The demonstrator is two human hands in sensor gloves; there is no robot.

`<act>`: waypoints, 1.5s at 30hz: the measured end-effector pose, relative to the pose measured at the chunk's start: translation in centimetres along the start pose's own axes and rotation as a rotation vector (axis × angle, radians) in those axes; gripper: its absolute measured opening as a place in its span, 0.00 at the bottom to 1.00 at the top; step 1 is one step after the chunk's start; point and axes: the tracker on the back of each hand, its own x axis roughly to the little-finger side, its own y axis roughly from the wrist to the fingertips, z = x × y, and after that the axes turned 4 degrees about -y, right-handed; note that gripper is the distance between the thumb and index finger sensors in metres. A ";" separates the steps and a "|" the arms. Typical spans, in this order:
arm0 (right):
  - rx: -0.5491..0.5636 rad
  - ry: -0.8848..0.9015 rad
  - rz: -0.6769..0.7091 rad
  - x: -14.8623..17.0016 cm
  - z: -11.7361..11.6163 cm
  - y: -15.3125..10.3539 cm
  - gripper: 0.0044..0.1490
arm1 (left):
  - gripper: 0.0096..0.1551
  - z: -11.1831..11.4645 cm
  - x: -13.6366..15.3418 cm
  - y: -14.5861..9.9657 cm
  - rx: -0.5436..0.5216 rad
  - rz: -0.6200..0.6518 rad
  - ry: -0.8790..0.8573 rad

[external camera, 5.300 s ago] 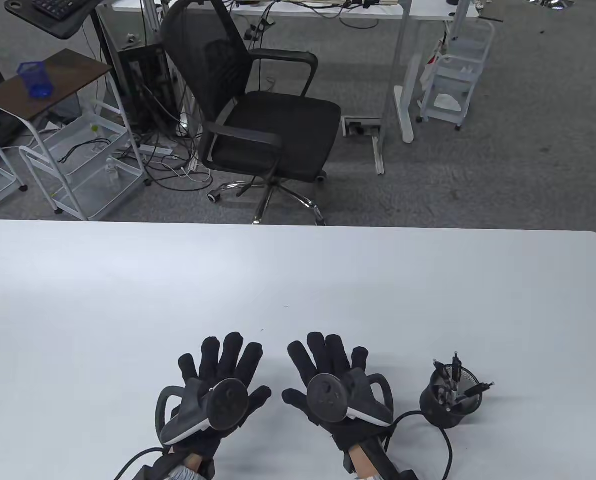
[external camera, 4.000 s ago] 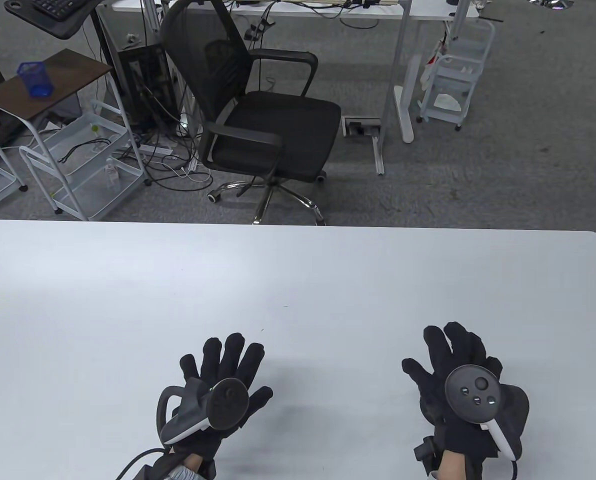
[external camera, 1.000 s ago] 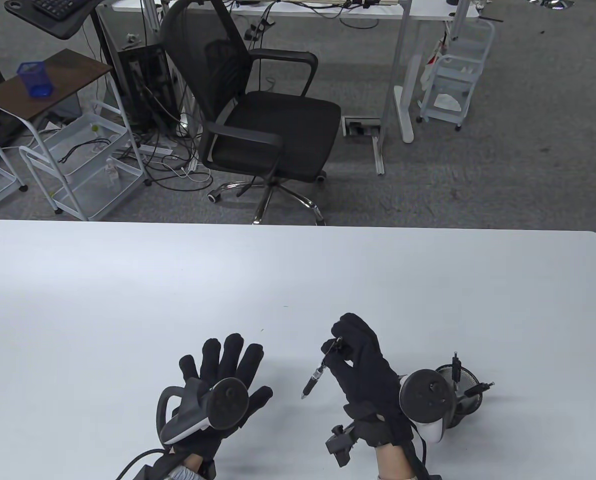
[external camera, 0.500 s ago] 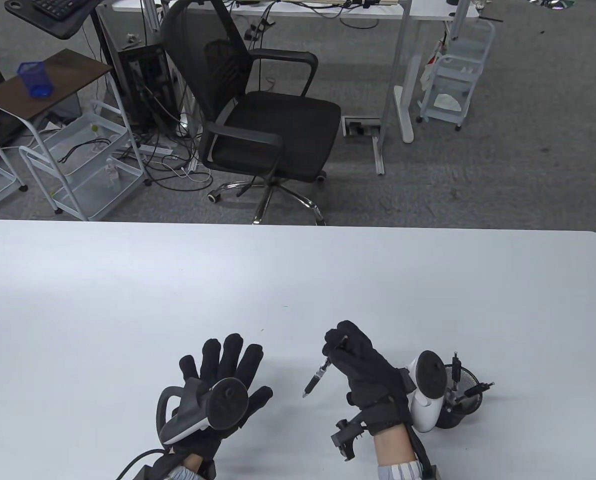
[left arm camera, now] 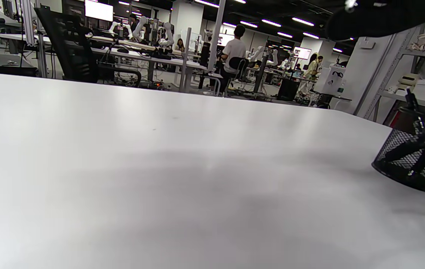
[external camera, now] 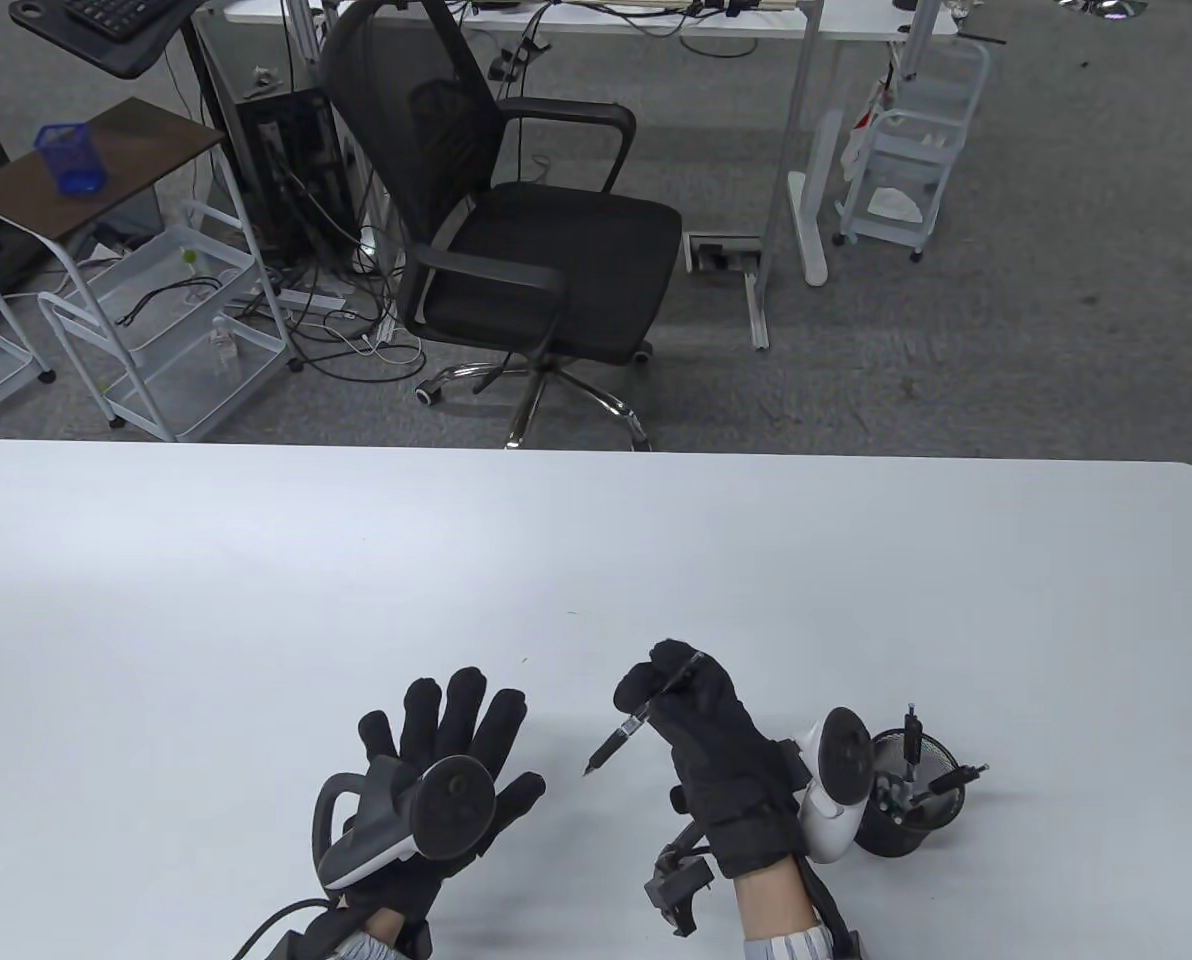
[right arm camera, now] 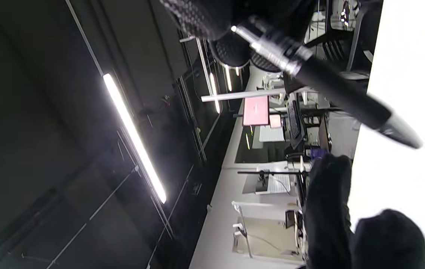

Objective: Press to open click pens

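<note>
My right hand [external camera: 691,715] grips a black click pen [external camera: 634,722] above the table, the tip slanting down and to the left. In the right wrist view the pen [right arm camera: 332,89] runs from my fingers [right arm camera: 205,18] at the top toward the white table, its silver tip free. A black mesh pen cup [external camera: 906,800] with several more pens stands just right of my right hand; it also shows in the left wrist view [left arm camera: 414,160]. My left hand [external camera: 436,760] rests flat on the table with its fingers spread and holds nothing.
The white table [external camera: 596,560] stretches far ahead and to both sides. A black office chair [external camera: 516,230] stands beyond the far edge. White trolleys [external camera: 156,330] and desks stand on the floor behind.
My right hand took a pen from the cup and carried it left. In the last second the hand turned and the pen's tip swung lower and further left. My left hand has not moved.
</note>
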 end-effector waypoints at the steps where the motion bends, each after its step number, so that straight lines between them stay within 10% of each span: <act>1: 0.018 0.031 0.034 0.0 0.1 0.0 0.32 | 0.44 0.0 0.0 0.0 -0.001 0.000 0.000; 12: 0.221 0.174 0.138 -0.3 0.2 -0.8 0.34 | 0.43 0.0 0.0 -0.1 -0.018 0.002 0.001; 31: 0.054 0.712 -0.034 2.5 -0.5 -1.3 0.35 | 0.43 0.0 -0.1 -0.1 -0.019 0.002 0.004; 45: 0.052 0.662 -0.018 2.2 -0.3 -1.4 0.34 | 0.43 0.0 -0.1 -0.1 -0.015 0.002 0.002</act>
